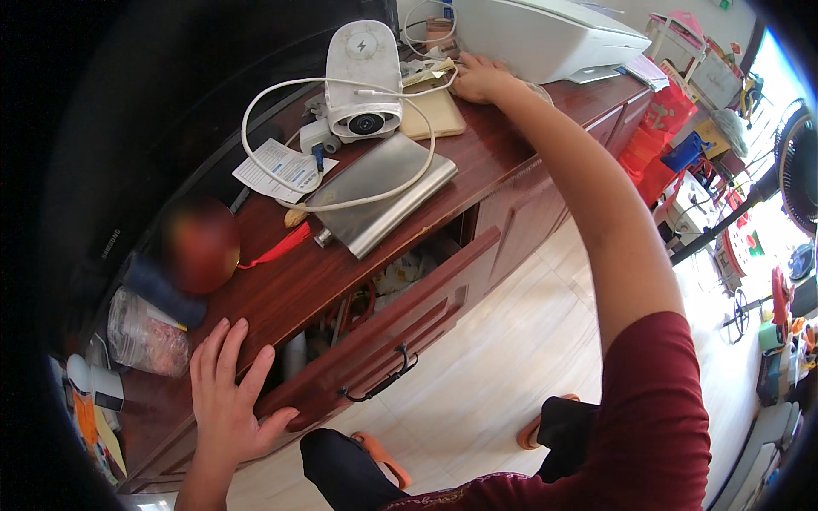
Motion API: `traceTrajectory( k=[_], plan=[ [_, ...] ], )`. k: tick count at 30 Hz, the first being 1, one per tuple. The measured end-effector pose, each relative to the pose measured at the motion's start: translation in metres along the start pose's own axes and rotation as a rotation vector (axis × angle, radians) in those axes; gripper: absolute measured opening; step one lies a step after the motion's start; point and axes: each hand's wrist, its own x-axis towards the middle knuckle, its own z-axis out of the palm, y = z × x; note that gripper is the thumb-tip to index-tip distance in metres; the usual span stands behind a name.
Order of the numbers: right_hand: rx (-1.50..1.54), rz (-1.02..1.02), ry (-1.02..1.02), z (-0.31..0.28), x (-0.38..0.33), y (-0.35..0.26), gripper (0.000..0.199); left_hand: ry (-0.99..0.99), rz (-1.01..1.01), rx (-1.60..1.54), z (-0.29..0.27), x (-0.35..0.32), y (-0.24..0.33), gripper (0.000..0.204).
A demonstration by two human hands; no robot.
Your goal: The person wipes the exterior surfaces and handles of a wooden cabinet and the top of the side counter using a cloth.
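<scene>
My left hand [228, 393] is open, fingers spread, at the front edge of the dark red wooden cabinet [281, 294], beside the pulled-out drawer [434, 319]. My right hand [484, 78] reaches to the back of the cabinet top, beside the white printer [554, 38] and some yellowish papers [429, 70]. Its fingertips are hidden, so whether it grips anything does not show. Between the hands stands a white wireless charging stand [362, 60]. A looped white cable [247, 128] crosses a flat silver flask [375, 192] lying on the top.
A printed leaflet [281, 169], a red tassel [281, 245], a blurred red round object [202, 247], and a clear jar [146, 336] line the left side. Behind them is a black screen [128, 187]. A black fan [797, 170] stands at the right.
</scene>
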Motion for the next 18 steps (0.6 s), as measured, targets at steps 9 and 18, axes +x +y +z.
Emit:
traceTrajectory(
  k=[9, 18],
  plan=[
    [-0.182, -0.584, -0.026, -0.036, -0.105, 0.031, 0.031, 0.024, 0.014, -0.008, 0.003, 0.002, 0.002, 0.071],
    [0.372, -0.541, -0.198, -0.019, -0.058, 0.029, 0.046, -0.046, -0.019, -0.002, 0.0, 0.0, 0.002, 0.069]
  ],
)
